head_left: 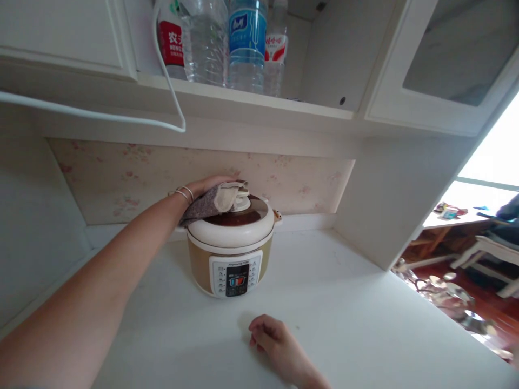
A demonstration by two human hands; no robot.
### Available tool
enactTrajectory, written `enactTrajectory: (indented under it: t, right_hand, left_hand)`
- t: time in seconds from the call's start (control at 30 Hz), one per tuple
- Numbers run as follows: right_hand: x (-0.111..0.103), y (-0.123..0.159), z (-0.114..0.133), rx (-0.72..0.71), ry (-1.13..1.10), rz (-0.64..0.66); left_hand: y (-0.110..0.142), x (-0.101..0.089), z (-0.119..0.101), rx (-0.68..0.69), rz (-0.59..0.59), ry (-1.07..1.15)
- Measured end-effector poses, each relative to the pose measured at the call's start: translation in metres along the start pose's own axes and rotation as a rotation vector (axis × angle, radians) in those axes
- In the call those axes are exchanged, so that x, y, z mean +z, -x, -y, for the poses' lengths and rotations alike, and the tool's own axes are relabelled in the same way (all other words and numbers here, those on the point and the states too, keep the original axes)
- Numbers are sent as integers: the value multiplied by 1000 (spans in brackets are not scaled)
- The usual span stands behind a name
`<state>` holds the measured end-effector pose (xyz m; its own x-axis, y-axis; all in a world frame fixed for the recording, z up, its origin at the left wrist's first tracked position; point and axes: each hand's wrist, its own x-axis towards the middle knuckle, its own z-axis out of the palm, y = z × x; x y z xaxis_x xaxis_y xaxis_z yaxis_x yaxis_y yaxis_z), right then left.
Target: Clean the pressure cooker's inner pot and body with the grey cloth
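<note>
A tan and white electric cooker stands on the white counter, its control panel facing me. My left hand reaches over the lid and presses a grey and cream cloth around the lid's knob, fingers closed on the cloth. My right hand rests on the counter in front of the cooker, fingers curled under, with nothing in them.
Several plastic water bottles stand on an open shelf above. A white cable hangs below the shelf. A cabinet door is at the upper right. To the right, past the counter's edge, lie a wooden floor and white furniture.
</note>
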<state>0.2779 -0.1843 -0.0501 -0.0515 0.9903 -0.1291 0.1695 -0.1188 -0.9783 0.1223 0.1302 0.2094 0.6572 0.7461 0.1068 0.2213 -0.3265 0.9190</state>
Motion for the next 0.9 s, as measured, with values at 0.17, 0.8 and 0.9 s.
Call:
enactTrajectory:
  t: [0.17,0.8,0.9]
  right_hand:
    - [1,4,3,-22,70,-4]
    - [8,8,12,-89,254,-30]
    - [7,7,8,-94,235,-32]
  left_hand:
    - [37,-3,12,10,-115,46]
    - [149,71,16,176,-699,-697]
    - [128,48,19,130,-940,-363]
